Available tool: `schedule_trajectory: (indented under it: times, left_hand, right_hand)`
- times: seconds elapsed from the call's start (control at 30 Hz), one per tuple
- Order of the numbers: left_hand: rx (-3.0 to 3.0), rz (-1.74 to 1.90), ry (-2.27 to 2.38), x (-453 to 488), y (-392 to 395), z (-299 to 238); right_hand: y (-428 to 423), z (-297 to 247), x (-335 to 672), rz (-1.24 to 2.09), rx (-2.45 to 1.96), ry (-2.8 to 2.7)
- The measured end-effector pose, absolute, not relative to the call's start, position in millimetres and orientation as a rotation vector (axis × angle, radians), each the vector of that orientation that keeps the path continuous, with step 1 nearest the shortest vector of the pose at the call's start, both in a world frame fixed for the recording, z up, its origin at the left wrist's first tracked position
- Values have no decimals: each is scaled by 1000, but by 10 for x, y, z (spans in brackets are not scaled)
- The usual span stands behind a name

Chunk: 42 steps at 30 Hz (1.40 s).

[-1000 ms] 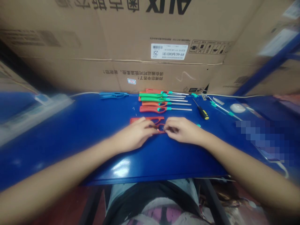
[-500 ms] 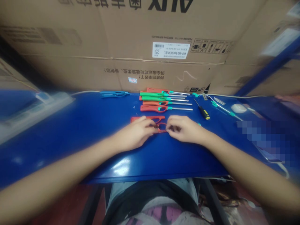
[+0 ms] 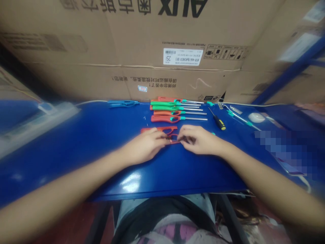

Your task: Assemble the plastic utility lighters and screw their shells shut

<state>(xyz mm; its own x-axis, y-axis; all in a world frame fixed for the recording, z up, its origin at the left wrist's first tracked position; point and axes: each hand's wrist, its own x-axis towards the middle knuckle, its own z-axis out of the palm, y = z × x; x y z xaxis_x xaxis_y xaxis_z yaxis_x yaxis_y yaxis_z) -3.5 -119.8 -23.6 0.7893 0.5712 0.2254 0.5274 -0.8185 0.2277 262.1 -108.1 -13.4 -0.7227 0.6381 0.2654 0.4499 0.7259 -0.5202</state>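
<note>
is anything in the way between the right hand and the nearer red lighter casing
Nothing visible: the right hand is at the right end of the nearer red lighter casing. The farther red casing lies beyond, not between them.

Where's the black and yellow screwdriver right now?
In the head view, the screwdriver lies on the blue table, right of centre, just beyond the right hand and to the right of the row of long-nosed lighters.

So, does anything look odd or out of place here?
The AUX lettering on the cardboard is upside down. Tiny pale bits lie on the blue table, left of the stick lighters, too small to identify.
</note>
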Motion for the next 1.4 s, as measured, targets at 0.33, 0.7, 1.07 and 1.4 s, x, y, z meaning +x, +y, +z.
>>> schedule_trajectory:
  times: [0.33,0.7,1.07,1.4]
  left_hand:
    - [2892,558,789,-91,-1155,-266]
    - [2876,611,541,-92,-1149,-271]
    - [2875,553,515,-47,-1181,-245]
    - [2875,563,506,-56,-1187,-262]
  right_hand:
    - [-687,-90,3044,-83,-1537,-2187]
    - [-239,-63,3979,-77,-2556,-1712]
    - [-200,-109,4056,-60,-2590,-1569]
    - [-163,-145,4121,-75,-2593,-1569]
